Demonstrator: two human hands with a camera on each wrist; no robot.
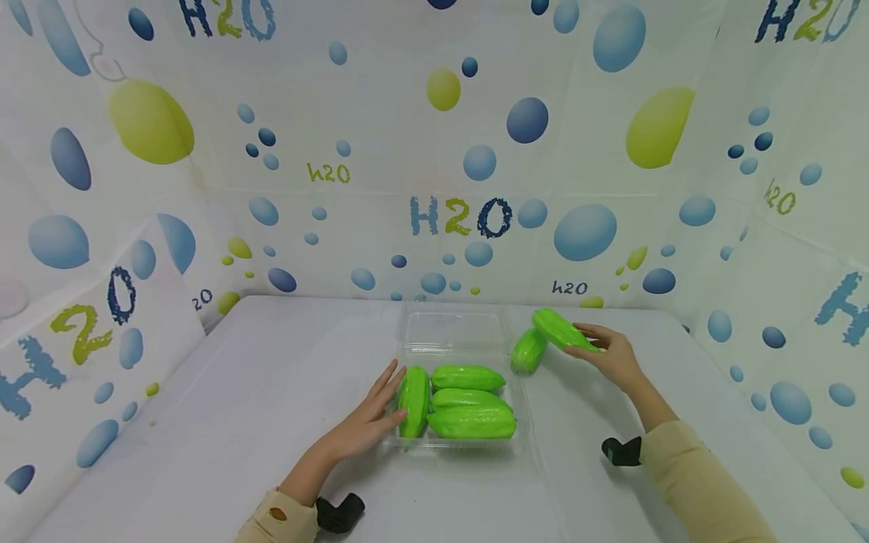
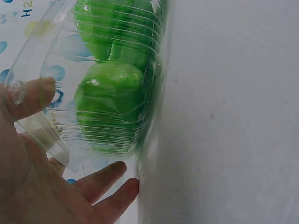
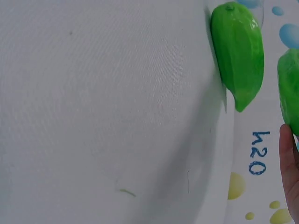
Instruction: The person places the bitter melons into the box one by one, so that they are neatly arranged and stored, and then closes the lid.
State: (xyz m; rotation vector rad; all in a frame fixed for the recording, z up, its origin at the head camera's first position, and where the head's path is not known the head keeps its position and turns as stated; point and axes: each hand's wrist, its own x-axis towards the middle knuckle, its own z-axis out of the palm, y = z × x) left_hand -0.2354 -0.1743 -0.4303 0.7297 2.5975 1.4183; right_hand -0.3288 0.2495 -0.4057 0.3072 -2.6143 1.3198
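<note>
My right hand (image 1: 616,360) grips the lower right end of a glossy, tapered green fruit (image 1: 555,327), between thumb and fingers. The fruit is tilted beside and partly over a second green fruit (image 1: 528,351), which lies on the table right of a clear plastic clamshell box (image 1: 453,443). In the right wrist view, only a fingertip and part of the held fruit (image 3: 290,88) show. My left hand (image 1: 366,418) is at the box's left side, thumb over the rim and fingers spread. Inside lie one upright fruit (image 1: 414,401) at left and several crosswise fruits (image 1: 472,422).
The box's clear lid (image 1: 453,332) lies folded back behind it. White covering lies on the table (image 1: 271,392), and a sheet printed with bubbles and H2O letters (image 1: 380,113) hangs behind and at both sides. A black strap piece (image 1: 341,513) is on the left wrist, another (image 1: 621,452) on the right.
</note>
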